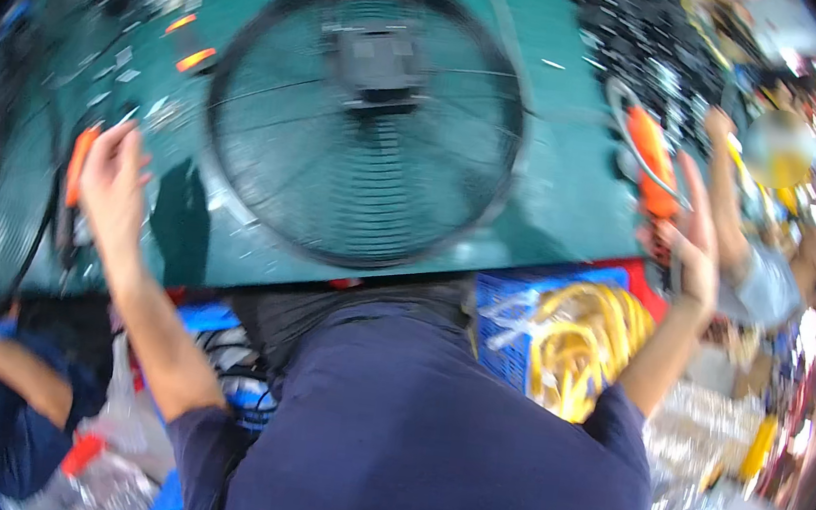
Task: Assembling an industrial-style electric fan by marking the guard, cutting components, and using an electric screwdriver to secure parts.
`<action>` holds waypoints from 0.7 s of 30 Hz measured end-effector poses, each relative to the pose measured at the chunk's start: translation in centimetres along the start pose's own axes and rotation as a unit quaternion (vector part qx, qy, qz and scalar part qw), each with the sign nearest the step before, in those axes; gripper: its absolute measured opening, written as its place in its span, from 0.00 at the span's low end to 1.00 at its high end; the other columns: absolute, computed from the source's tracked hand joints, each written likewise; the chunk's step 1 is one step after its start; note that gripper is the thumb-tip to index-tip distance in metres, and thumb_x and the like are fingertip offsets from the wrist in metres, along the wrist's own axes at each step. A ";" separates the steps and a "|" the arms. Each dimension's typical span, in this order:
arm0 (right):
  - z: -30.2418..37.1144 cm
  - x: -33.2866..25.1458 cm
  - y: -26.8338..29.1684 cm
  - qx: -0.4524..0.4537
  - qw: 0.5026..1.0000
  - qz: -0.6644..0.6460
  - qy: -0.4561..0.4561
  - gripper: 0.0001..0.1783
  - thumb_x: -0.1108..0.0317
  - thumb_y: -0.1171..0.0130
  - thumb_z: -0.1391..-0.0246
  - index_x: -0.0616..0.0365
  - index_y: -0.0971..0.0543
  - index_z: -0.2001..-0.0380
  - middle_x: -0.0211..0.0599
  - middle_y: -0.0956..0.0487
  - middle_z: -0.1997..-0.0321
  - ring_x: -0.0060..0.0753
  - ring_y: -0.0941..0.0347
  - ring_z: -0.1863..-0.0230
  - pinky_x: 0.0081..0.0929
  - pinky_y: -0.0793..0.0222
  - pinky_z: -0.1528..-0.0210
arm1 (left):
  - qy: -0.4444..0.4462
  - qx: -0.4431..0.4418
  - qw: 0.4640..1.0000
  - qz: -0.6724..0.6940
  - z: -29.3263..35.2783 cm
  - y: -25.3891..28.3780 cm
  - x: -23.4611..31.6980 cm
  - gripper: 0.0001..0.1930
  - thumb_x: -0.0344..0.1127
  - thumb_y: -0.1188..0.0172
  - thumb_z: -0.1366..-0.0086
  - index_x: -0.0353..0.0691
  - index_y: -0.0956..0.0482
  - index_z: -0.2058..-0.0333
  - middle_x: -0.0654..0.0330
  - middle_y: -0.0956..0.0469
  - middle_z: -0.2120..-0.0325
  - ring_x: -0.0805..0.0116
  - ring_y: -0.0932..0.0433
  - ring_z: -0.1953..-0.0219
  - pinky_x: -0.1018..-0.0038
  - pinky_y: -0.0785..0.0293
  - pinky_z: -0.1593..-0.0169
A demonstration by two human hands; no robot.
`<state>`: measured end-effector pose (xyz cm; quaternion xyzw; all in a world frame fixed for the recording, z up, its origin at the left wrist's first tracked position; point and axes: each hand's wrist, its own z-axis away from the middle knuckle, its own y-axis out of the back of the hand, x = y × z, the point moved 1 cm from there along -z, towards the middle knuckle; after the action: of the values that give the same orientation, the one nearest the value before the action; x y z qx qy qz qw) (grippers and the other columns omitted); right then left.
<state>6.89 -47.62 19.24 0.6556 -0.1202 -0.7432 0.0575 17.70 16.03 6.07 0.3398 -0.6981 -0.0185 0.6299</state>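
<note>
Flat on the green work table [554, 211] lies a round black wire fan guard [514, 166], with a square black motor housing [378, 58] at its upper middle. My left hand [115, 176] is left of the guard, its fingers bent together. What they hold, if anything, is blurred; a slim orange-and-black tool [79, 167] is right beside them. On the right my right hand [695, 253] has its fingers stretched upward. Close against its palm side is an orange electric screwdriver [652, 162] with a looped grey cord. Whether the hand touches it is unclear.
Many small dark parts [643, 50] are heaped at the far right. Two orange pieces [195, 59] lie left of the guard. Below the table edge is a blue crate [504, 337] with coiled yellow hose [594, 342]. Other people's arms [731, 201] reach in at right and lower left [22, 377].
</note>
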 end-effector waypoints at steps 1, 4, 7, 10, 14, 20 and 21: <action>-0.6 0.4 -1.5 -0.003 0.999 -0.034 0.024 0.61 0.59 0.27 0.53 0.51 0.51 0.22 0.53 0.18 0.49 0.26 0.20 0.69 0.17 0.28 0.69 | -0.026 -0.008 0.999 0.037 1.2 -0.6 1.9 0.15 0.40 0.37 0.27 0.37 0.18 0.49 0.64 0.18 0.62 0.78 0.20 0.66 0.83 0.25 0.65; -0.8 2.1 -4.4 -0.060 0.987 -0.137 0.055 0.58 0.54 0.24 0.53 0.59 0.44 0.25 0.59 0.18 0.50 0.36 0.16 0.68 0.21 0.23 0.72 | -0.044 -0.129 0.974 0.180 5.2 -5.7 10.0 0.11 0.33 0.39 0.27 0.36 0.17 0.51 0.65 0.18 0.62 0.80 0.22 0.66 0.84 0.26 0.65; 0.6 3.8 -6.8 -0.075 0.968 -0.227 0.072 0.57 0.52 0.23 0.53 0.63 0.41 0.27 0.60 0.18 0.52 0.39 0.16 0.68 0.23 0.21 0.73 | -0.109 -0.374 0.899 0.199 9.6 -11.6 16.9 0.13 0.32 0.39 0.28 0.34 0.19 0.48 0.59 0.17 0.57 0.75 0.19 0.62 0.78 0.21 0.57; 0.5 4.5 -9.6 -0.139 0.943 -0.296 0.059 0.56 0.54 0.24 0.52 0.64 0.41 0.27 0.61 0.18 0.52 0.39 0.15 0.68 0.23 0.21 0.73 | -0.156 -0.450 0.827 0.300 14.0 -17.4 20.5 0.20 0.37 0.31 0.35 0.33 0.20 0.48 0.55 0.19 0.59 0.67 0.19 0.58 0.71 0.22 0.55; 1.5 5.0 -11.4 -0.168 0.944 -0.277 0.057 0.54 0.57 0.27 0.46 0.65 0.45 0.25 0.49 0.21 0.42 0.41 0.16 0.55 0.30 0.19 0.56 | -0.214 -0.436 0.812 0.323 16.3 -20.7 22.8 0.25 0.39 0.28 0.39 0.33 0.21 0.46 0.50 0.21 0.52 0.57 0.21 0.48 0.67 0.22 0.49; 1.9 7.4 -4.5 -0.115 0.961 -0.242 0.069 0.42 0.65 0.34 0.40 0.70 0.39 0.29 0.63 0.24 0.38 0.50 0.22 0.39 0.40 0.23 0.41 | -0.051 -0.436 0.789 0.430 19.6 -20.7 23.2 0.28 0.34 0.22 0.43 0.33 0.29 0.51 0.55 0.21 0.52 0.71 0.22 0.49 0.71 0.25 0.44; 2.2 7.8 -2.3 -0.022 0.963 -0.263 0.063 0.39 0.66 0.36 0.39 0.69 0.38 0.30 0.65 0.23 0.40 0.50 0.19 0.44 0.37 0.20 0.47 | -0.064 -0.439 0.804 0.397 19.3 -20.3 23.7 0.27 0.34 0.21 0.43 0.34 0.29 0.52 0.56 0.20 0.54 0.73 0.21 0.53 0.73 0.24 0.47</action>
<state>3.88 -47.07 11.42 0.7079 0.0769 -0.6922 -0.1178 10.24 -19.15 13.38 -0.2816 -0.7281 -0.0927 0.6180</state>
